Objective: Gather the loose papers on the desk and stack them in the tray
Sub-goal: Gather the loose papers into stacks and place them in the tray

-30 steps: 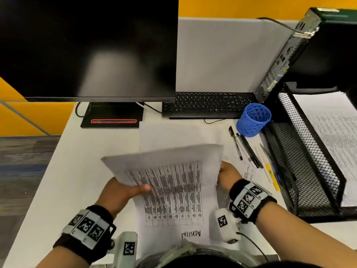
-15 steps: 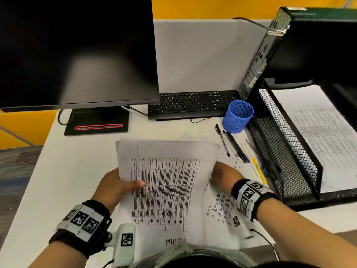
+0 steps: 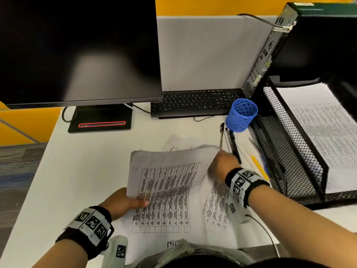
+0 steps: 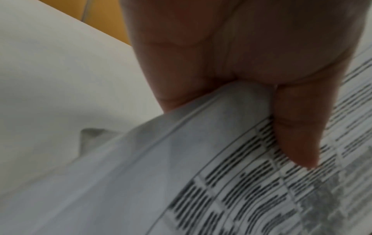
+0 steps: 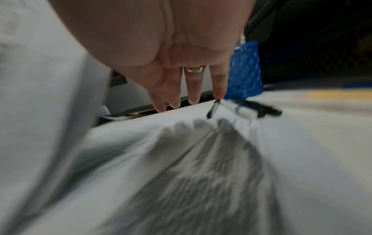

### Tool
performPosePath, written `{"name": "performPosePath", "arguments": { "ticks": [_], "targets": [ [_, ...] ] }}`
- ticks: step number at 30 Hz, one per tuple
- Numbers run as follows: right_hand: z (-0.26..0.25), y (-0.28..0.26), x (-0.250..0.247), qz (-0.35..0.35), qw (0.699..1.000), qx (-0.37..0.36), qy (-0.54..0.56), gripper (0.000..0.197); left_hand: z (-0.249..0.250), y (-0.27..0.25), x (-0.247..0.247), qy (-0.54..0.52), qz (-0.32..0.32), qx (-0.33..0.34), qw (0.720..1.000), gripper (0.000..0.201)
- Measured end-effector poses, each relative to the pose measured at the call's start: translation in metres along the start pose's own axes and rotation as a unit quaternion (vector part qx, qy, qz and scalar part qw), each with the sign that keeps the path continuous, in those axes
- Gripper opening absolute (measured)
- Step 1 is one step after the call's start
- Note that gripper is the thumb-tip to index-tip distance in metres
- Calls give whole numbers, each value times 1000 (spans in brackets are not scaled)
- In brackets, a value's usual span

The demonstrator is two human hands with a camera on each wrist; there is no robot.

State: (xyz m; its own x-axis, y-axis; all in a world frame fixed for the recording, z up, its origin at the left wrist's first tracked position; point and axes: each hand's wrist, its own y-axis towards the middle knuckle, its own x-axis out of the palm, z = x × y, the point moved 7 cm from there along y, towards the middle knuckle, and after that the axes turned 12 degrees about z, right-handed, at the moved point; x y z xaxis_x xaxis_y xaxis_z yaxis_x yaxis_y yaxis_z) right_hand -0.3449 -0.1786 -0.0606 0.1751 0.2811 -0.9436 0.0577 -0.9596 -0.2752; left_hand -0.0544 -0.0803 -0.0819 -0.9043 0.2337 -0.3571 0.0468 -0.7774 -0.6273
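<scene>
**White sheets gripped beside the mesh tray**

Left hand [image 3: 123, 202] pinches the printed sheet [image 3: 168, 182] at its edge, thumb on top, the paper bowed. Right hand [image 3: 222, 165], fingers straight and spread, reaches over more papers [image 3: 218, 206] lying flat left of the black wire-mesh tray [image 3: 286, 151], which already holds paper. Pens [image 3: 231, 142] and a blue cup [image 3: 241, 115] sit alongside the tray.

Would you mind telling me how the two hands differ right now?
The left hand pinches the top sheet at its left edge, thumb on the print; the right hand holds nothing, fingers straight. The left sits near the person; the right reaches toward the pens. Both wear marker wristbands.
</scene>
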Motion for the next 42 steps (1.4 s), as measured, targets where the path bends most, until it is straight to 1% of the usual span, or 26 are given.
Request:
{"name": "performPosePath", "arguments": {
  "ticks": [1,3,4,6,8,10,13,15,17,19,21,24,26,27,29,30,31,32,33,34,36,38,40,41,42],
  "targets": [
    [6,6,2,-19,999,-8,-31,52,-4,1,3,11,-5,-2,1000,69],
    [19,15,8,-56,997,-8,-55,50,-6,0,6,33,-6,2,999,56],
    [27,19,11,-65,996,-1,-57,48,-7,1,6,42,-4,3,999,53],
    [42,20,13,-65,996,20,-51,48,-8,3,5,48,1,6,999,53],
    [54,19,13,-60,997,39,-42,50,-9,4,4,46,2,9,999,47],
    [65,18,14,-55,997,52,-33,49,-9,4,4,42,0,14,999,44],
    [77,19,16,-61,995,70,-41,44,-10,6,2,40,8,23,999,27],
    [78,18,13,-34,995,78,-48,39,-13,7,1,35,15,22,999,32],
    [74,11,12,-14,995,87,-41,36,-17,8,-1,32,22,15,999,35],
    [65,1,24,-36,995,92,-8,38,-21,9,-2,25,26,9,999,37],
    [53,-9,38,-60,993,95,41,48,-21,8,-2,26,28,11,999,38],
    [32,-14,48,-63,989,98,90,59,-20,6,-2,29,35,18,999,26],
    [16,-12,50,-64,988,92,106,62,-22,7,-4,20,44,18,999,32],
    [8,-11,50,-64,989,81,109,62,-23,7,-6,15,52,15,998,36],
    [-5,-9,44,-60,991,53,109,60,-26,8,-9,10,67,5,998,30],
    [-8,-8,38,-50,991,49,113,57,-27,8,-10,6,70,2,998,29],
    [-6,-5,33,-29,990,65,119,54,-29,9,-11,3,73,-1,997,33],
    [0,-3,26,2,987,96,130,49,-29,9,-12,2,76,-2,997,40],
    [8,-2,22,30,981,138,136,45,-31,9,-13,5,79,-6,997,43],
    [16,-3,19,52,972,184,139,46,-31,9,-15,7,83,-9,997,40],
    [25,-8,24,45,951,268,149,58,-30,9,-15,8,85,-15,996,35],
    [25,-12,31,28,923,324,206,70,-29,9,-15,12,88,-13,996,38],
    [18,-12,37,9,890,355,286,80,-27,9,-14,10,88,-17,996,32],
    [15,-12,41,-1,879,355,317,82,-26,9,-14,7,85,-20,996,31],
    [12,-11,44,-7,874,345,342,77,-24,8,-13,5,80,-21,997,34]
  ]
}}
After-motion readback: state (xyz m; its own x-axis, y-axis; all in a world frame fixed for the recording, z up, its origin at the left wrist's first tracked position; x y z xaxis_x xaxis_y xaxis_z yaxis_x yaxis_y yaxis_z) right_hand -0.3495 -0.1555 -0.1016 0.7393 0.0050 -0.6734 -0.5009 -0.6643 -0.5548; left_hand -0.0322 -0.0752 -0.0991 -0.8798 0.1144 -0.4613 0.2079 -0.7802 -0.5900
